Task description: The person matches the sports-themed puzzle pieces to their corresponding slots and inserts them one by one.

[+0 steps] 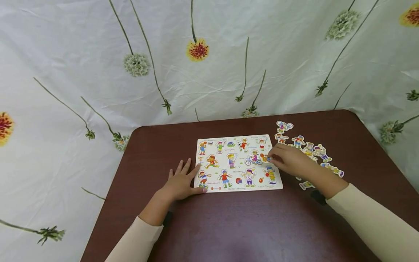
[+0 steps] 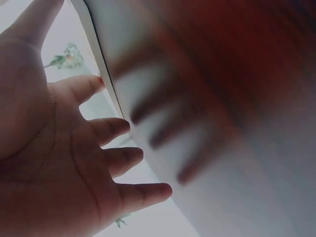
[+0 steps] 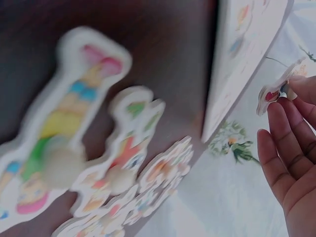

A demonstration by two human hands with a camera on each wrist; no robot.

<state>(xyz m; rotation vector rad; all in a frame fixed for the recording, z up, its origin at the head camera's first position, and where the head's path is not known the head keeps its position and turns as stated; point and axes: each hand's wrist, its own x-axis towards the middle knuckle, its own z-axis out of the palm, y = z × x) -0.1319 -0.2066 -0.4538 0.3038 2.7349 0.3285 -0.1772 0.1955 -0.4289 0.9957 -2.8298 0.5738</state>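
Observation:
A white puzzle board printed with children playing sports lies flat on the dark table. My left hand rests at its left edge, fingers spread, with the thumb and index fingertip at the border. The left wrist view shows that palm and its straight fingers beside the board's edge. Over the board's right side, my right hand holds a small puzzle piece. In the right wrist view, thumb and fingertips pinch this piece by its knob; part of its picture is hidden by the fingers.
Several loose puzzle pieces lie in a cluster right of the board, partly under the right forearm. They have round knobs on top. The brown table meets a flower-printed white cloth behind its far edge.

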